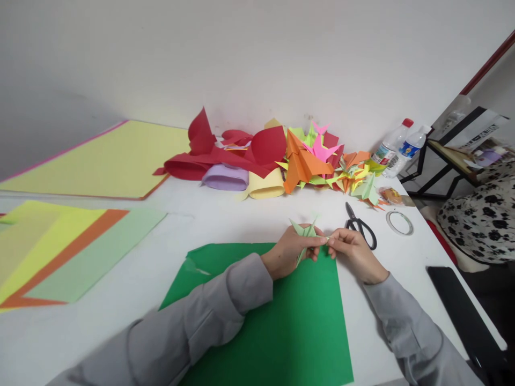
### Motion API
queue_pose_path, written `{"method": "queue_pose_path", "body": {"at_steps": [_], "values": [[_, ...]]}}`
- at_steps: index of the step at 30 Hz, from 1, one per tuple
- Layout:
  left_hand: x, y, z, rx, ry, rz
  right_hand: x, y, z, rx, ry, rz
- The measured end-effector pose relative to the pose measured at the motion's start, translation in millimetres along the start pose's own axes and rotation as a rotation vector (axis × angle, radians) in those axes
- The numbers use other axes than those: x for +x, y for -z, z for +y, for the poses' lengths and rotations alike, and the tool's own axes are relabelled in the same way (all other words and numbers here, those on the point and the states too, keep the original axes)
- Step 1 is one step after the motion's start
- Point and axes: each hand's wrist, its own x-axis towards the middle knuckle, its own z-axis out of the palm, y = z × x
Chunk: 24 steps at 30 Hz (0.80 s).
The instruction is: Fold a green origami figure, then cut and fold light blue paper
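Note:
A folded pale green paper figure (pixel 306 231), with pointed tips sticking up, is held in my left hand (pixel 290 252), whose fingers are closed around it. My right hand (pixel 354 251) pinches a pale tip of the same paper between thumb and forefinger, close to the left fingertips. Both hands are above the far end of a green paper sheet (pixel 281 321) on the white table. Just beyond my right hand lies a pair of scissors (pixel 361 225) with black handles.
Red paper shapes (pixel 233 155) and folded paper figures (pixel 306 161) are heaped along the wall. Coloured sheets (pixel 92 257) lie on the left, a large yellow sheet (pixel 104 161) behind them. At right are two bottles (pixel 396 147), a tape roll (pixel 399 222) and a black flat object (pixel 462 311).

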Motion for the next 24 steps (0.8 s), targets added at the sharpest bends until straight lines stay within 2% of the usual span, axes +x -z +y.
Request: {"method": "queue_pose_path", "body": {"at_steps": [5, 12, 19, 24], "values": [[-0.6, -0.6, 1.9, -0.006, 0.013, 0.001, 2.4, 1.8, 4.5, 0.047, 0.0, 0.023], [1.6, 0.4, 0.4, -0.041, 0.026, 0.049, 2.7, -0.4, 3.7, -0.141, 0.128, 0.181], [1.8, -0.8, -2.2, -0.045, 0.008, 0.084, 2.5, -5.1, 6.4, -0.251, 0.172, 0.285], [2.0, -1.4, -3.3, -0.037, -0.025, 0.084, 0.7, -10.6, 11.0, -0.382, 0.285, 0.398]]}}
